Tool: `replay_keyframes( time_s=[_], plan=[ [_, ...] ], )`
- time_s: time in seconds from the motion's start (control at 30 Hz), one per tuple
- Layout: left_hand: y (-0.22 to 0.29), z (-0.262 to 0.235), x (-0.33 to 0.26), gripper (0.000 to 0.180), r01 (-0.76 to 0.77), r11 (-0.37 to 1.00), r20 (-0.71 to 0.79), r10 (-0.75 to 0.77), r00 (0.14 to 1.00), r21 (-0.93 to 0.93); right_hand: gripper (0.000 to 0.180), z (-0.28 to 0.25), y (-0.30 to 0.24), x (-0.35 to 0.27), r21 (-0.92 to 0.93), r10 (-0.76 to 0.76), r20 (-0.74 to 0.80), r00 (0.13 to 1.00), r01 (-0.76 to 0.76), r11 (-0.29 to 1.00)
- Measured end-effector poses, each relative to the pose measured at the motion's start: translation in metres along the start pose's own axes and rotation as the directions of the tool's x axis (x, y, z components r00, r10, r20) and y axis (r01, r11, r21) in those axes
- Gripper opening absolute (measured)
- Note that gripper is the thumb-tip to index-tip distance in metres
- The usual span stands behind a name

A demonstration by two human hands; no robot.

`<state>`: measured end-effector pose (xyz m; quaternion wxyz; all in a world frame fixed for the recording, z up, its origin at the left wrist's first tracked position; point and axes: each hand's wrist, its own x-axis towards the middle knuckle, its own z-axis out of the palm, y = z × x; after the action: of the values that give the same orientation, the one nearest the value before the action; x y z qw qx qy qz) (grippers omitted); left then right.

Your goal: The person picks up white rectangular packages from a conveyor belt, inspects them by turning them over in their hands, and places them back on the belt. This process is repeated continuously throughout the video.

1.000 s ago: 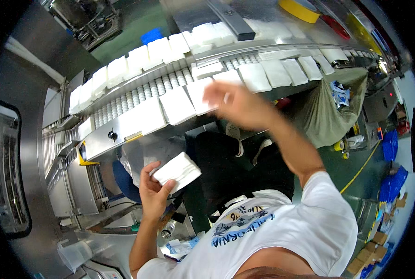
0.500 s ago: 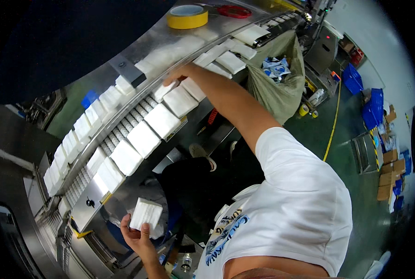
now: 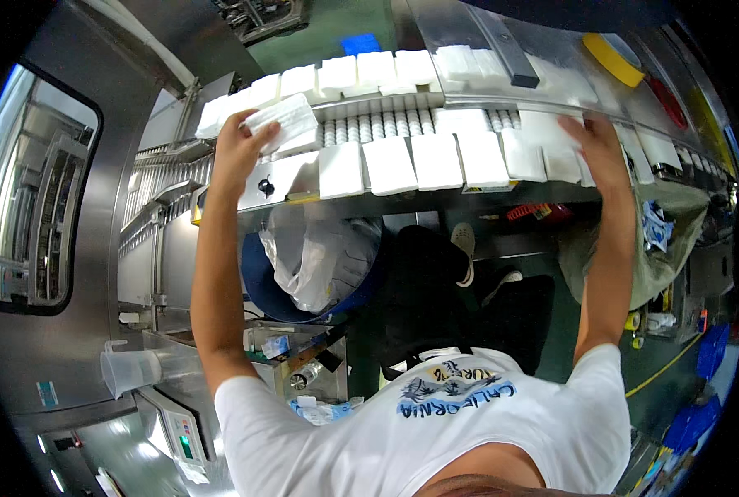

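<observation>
My left hand (image 3: 245,145) grips a stack of folded white sheets (image 3: 291,116) between thumb and fingers, over the left end of the conveyor. My right hand (image 3: 600,141) is at the right of the line, its fingertips against a blurred white stack (image 3: 548,132). Motion smears these fingers, so I cannot tell whether they grip it. Several similar white stacks (image 3: 436,161) stand in a row along the near edge of the conveyor (image 3: 378,126), and another row of white stacks (image 3: 340,73) lines its far side.
Below the conveyor stands a blue bin (image 3: 262,286) with a clear plastic liner. A greenish sack (image 3: 676,240) hangs at the right. Yellow tape (image 3: 614,60) lies on the far metal surface. A plastic jug (image 3: 129,370) and a scale (image 3: 179,431) are at the lower left.
My view has swung left. My left hand has risen from beside the bin to the conveyor's left end with its stack. My right hand has moved along the row.
</observation>
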<state>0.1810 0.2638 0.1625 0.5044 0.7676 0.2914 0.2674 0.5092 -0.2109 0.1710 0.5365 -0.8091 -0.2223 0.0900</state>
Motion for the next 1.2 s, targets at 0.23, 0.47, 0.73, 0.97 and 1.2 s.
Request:
replay_keyframes(
  time_s=[0.23, 0.47, 0.73, 0.97, 1.2],
  plan=[
    [-0.043, 0.014, 0.096, 0.045, 0.244, 0.924, 0.276, -0.327, 0.904, 0.295, 0.037, -0.018, 0.004, -0.106, 0.205, -0.078, 0.045, 0.996, 0.067, 0.977],
    [-0.097, 0.027, 0.099, 0.061, -0.295, 0.469, 0.268, 0.126, 0.955, 0.832, 0.047, 0.016, 0.007, -0.129, 0.117, -0.054, 0.166, 0.985, 0.035, 0.992],
    [0.031, 0.122, -0.154, 0.084, 0.052, 0.935, 0.665, 0.211, 0.717, -0.352, 0.05, 0.09, -0.017, -0.137, 0.271, -0.359, 0.571, 0.738, 0.244, 0.931],
    [0.015, 0.113, -0.242, 0.055, 0.455, 0.862, 0.738, -0.154, 0.657, -0.225, 0.049, 0.164, -0.043, -0.163, 0.266, -0.425, 0.717, 0.552, 0.348, 0.899],
    [-0.023, 0.09, -0.254, 0.053, 0.378, 0.781, 0.486, -0.111, 0.867, -0.497, 0.035, 0.206, -0.063, -0.18, 0.225, -0.358, 0.488, 0.796, 0.282, 0.933]
  ],
)
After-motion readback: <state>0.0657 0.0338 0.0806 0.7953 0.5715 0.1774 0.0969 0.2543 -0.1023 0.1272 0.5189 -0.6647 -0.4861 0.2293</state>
